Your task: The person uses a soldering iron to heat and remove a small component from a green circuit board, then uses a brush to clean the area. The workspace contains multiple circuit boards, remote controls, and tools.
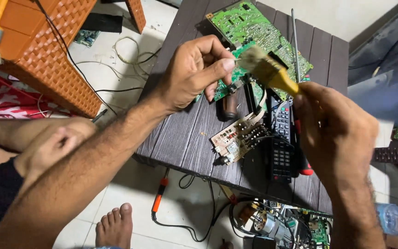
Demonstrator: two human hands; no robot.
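over the dark slatted table (pixel 185 133), the green circuit board (pixel 249 27) lies flat at the far edge, and your left hand (pixel 194 74) pinches its near corner with thumb and fingers closed while your right hand (pixel 335 133) is clamped on the yellow handle of a brush (pixel 268 69) whose bristles rest on the board. just beside it sit a small tan circuit board (pixel 233 140), two black remote controls (pixel 281 143) and a long screwdriver (pixel 295 41). if you sweep too hard, i judge the bristles could snag small parts or push the board off the table's edge, since only your pinch holds it.
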